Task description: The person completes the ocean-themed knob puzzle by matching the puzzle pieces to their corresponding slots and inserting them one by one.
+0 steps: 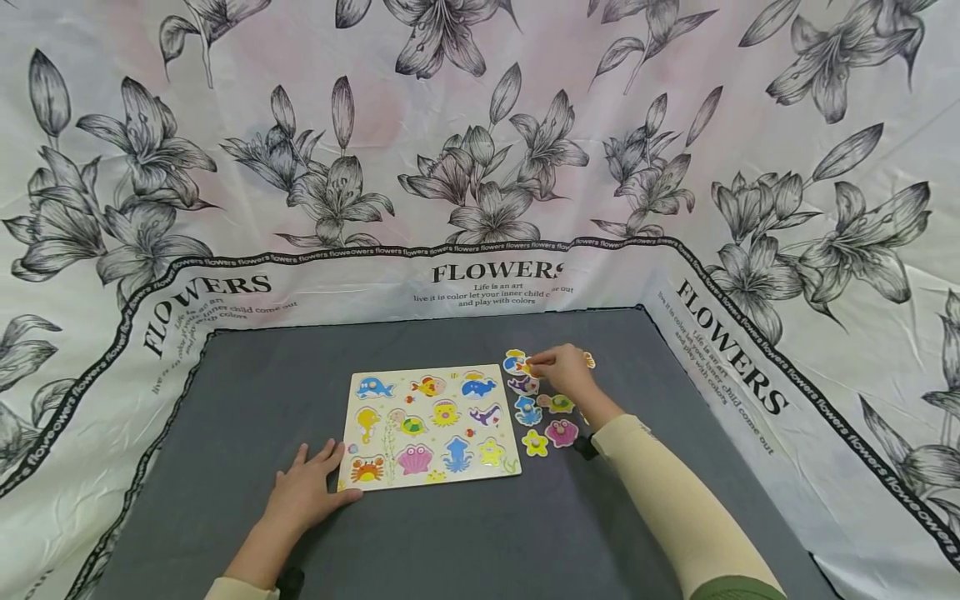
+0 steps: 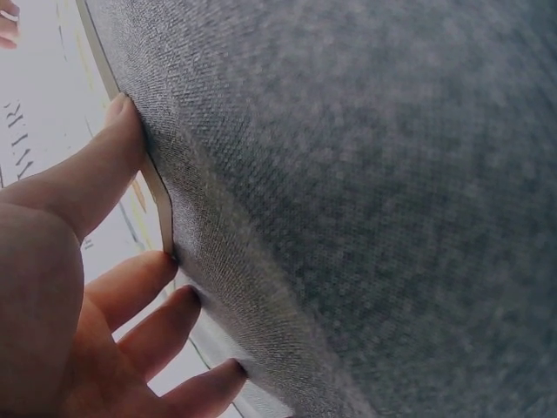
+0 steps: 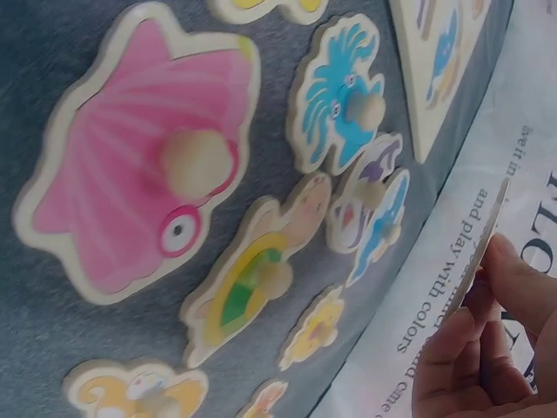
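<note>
A light puzzle board point(image 1: 487, 473) with printed sea animals lies on the grey cloth. My left hand point(image 1: 300, 492) rests at its near left corner; in the left wrist view the thumb and fingers of that hand point(image 2: 96, 287) touch the board's edge point(image 2: 164, 209), spread apart. Beyond the board's right side, my right hand point(image 1: 570, 375) pinches a thin piece point(image 3: 483, 252), seen edge-on in the right wrist view, between thumb and fingers point(image 3: 487, 348). Its picture cannot be made out there. A blue and yellow piece point(image 1: 514, 360) is beside the fingertips.
Several knobbed pieces lie right of the board: a pink shell point(image 1: 562, 432), a yellow star point(image 1: 535, 443), a blue squid point(image 1: 528, 411), a green turtle point(image 1: 558, 404) and a purple piece point(image 1: 523, 385). Flower-printed cloth point(image 1: 345, 287) stands around the back and sides.
</note>
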Action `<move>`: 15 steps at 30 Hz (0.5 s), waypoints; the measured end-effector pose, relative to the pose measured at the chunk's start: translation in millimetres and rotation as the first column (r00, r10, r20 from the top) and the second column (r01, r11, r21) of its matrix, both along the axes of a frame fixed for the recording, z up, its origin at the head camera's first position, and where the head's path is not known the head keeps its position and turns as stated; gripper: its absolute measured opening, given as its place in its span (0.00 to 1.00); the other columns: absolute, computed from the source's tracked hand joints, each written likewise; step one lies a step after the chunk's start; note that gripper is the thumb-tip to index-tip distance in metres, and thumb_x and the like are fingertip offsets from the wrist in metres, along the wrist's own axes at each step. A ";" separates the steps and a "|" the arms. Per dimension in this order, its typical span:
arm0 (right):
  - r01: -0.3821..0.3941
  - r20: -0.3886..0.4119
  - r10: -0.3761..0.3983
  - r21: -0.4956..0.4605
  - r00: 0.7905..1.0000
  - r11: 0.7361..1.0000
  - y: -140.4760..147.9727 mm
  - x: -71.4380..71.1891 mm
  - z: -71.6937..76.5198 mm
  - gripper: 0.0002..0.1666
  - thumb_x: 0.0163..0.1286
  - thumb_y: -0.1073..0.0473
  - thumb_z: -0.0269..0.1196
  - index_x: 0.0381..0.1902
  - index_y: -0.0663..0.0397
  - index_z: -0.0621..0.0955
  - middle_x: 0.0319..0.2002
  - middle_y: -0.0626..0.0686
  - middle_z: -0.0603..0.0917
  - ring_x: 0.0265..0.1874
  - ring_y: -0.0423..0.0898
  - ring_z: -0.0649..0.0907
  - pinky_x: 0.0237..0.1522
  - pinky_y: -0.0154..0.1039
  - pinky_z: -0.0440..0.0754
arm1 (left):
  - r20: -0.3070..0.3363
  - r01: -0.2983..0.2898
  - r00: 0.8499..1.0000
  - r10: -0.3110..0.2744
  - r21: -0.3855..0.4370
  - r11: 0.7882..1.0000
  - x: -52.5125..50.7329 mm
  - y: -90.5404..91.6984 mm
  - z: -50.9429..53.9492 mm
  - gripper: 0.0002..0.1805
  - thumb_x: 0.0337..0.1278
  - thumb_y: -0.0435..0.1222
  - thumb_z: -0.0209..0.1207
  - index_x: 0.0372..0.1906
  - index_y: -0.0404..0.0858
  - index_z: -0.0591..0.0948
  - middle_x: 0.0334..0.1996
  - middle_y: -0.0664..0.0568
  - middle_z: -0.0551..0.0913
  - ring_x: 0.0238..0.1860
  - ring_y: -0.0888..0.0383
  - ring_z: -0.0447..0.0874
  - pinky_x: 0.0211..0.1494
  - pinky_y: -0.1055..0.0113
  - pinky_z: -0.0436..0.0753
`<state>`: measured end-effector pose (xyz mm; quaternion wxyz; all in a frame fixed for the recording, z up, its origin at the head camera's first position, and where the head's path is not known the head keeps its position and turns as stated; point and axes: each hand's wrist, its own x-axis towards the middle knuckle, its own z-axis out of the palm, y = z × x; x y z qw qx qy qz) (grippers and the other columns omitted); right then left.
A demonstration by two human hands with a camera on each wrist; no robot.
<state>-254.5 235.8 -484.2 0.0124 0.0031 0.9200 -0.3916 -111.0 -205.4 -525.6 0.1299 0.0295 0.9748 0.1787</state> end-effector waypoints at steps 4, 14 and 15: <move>-0.007 -0.020 0.008 0.020 1.000 1.000 -7.2 -2.2 2.9 0.10 0.67 0.59 0.70 0.44 0.54 0.91 0.42 0.56 0.91 0.39 0.47 0.90 0.40 0.43 0.88 | 0.002 -0.001 1.000 0.001 0.001 1.000 0.0 -0.3 -0.4 0.56 0.46 0.63 0.70 0.77 0.38 0.65 0.76 0.38 0.62 0.76 0.25 0.48 0.65 0.20 0.55; -0.016 -0.013 0.016 0.024 1.000 1.000 -26.2 -5.4 10.0 0.09 0.67 0.59 0.70 0.44 0.54 0.91 0.43 0.55 0.91 0.37 0.45 0.89 0.38 0.41 0.88 | 0.003 0.000 1.000 0.000 0.001 1.000 0.1 -0.6 -0.3 0.56 0.46 0.63 0.70 0.77 0.38 0.65 0.76 0.37 0.62 0.76 0.26 0.48 0.65 0.20 0.55; -0.014 -0.013 0.014 0.028 1.000 1.000 -28.0 -6.1 10.2 0.09 0.67 0.59 0.71 0.43 0.53 0.91 0.42 0.55 0.91 0.37 0.45 0.89 0.38 0.40 0.88 | 0.001 0.001 1.000 -0.001 0.002 1.000 -0.1 -0.8 -0.6 0.57 0.46 0.63 0.70 0.77 0.38 0.65 0.76 0.37 0.62 0.76 0.26 0.48 0.65 0.20 0.55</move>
